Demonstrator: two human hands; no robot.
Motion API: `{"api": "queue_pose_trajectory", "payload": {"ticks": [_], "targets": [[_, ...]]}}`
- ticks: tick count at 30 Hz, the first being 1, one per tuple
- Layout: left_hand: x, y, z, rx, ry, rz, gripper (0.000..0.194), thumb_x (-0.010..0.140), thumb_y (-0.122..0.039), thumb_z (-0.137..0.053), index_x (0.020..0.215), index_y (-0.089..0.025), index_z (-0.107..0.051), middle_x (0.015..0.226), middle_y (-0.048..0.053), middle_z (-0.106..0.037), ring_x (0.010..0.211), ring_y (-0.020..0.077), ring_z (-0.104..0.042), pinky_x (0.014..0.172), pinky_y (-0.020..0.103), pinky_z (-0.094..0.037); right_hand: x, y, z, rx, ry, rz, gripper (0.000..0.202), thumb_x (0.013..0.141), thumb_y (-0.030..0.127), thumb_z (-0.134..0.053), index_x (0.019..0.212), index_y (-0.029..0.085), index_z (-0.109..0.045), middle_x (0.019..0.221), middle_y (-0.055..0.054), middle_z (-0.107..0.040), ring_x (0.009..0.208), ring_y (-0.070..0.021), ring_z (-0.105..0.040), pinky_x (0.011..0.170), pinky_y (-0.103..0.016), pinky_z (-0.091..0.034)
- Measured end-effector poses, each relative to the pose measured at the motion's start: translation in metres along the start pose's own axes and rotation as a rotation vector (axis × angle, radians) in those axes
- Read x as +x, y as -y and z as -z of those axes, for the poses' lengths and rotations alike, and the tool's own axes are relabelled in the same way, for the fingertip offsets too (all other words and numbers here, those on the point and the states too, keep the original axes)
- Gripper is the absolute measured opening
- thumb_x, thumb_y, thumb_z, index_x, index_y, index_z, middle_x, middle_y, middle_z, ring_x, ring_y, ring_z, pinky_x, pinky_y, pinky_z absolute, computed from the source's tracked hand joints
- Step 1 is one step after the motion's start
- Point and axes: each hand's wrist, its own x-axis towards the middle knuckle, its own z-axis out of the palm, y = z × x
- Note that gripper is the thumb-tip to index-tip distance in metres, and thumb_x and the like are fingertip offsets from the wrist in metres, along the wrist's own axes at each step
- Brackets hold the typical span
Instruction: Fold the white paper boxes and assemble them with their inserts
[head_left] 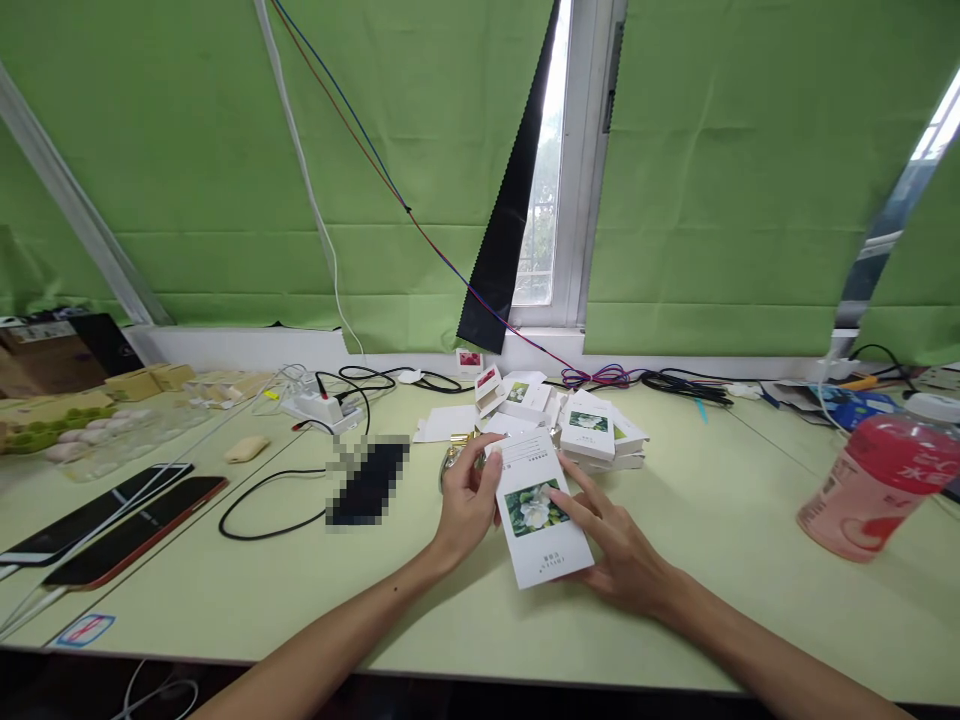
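Between my hands is a white cardboard box [541, 555] with a white-flower picture, tilted above the table, its print upside down to me. My left hand [469, 495] grips its upper left edge, thumb on the front face. My right hand [611, 545] holds the right side, with fingers lying over the picture and the edge. Behind the box, a glass and gold object [448, 462] is partly hidden by my left hand. Just beyond lies a pile of similar white flower boxes [589, 422], along with small boxes bearing red pictures [487, 385].
A pink-labelled bottle [870, 485] stands at the right. On the left lie two phones [142, 530], a beige object [247, 449] and a black cable [232, 535]. A partly blurred dark device [371, 485] is left of my hands. A power strip [319, 408] and bundled cables [686, 385] run along the back.
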Motion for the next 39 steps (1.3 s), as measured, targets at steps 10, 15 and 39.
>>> {"api": "queue_pose_trajectory", "payload": {"ticks": [10,15,39], "targets": [[-0.003,0.006,0.000,-0.120,0.105,0.149,0.040,0.094,-0.054,-0.057,0.113,-0.019,-0.062,0.063,-0.003,-0.061,0.040,0.0091,-0.050,0.033,0.019,-0.037,-0.001,-0.001,-0.001,0.005,-0.052,0.025,0.069,0.096,0.061,-0.052,0.156,0.034,-0.033,0.161,-0.020,-0.014,0.095,-0.0231,-0.067,0.074,-0.039,-0.060],[-0.004,0.009,-0.002,-0.154,0.166,0.156,0.039,0.094,-0.052,-0.058,0.114,-0.019,-0.062,0.062,-0.004,-0.059,0.035,0.0074,-0.046,0.031,0.019,-0.037,-0.001,-0.002,0.002,0.012,-0.098,0.009,0.064,0.098,0.058,-0.050,0.155,0.034,-0.036,0.153,-0.020,-0.025,0.077,-0.0155,-0.063,0.069,-0.037,-0.058],[-0.005,0.009,0.001,0.024,0.300,0.008,0.035,0.100,-0.044,-0.050,0.114,-0.015,-0.063,0.082,0.005,-0.067,0.054,0.0107,-0.057,0.045,0.020,-0.044,0.001,0.003,0.007,-0.179,-0.221,0.157,0.043,0.105,0.028,-0.045,0.148,0.022,-0.051,0.093,-0.009,-0.060,0.074,-0.0166,-0.059,0.058,-0.026,-0.052]]}}
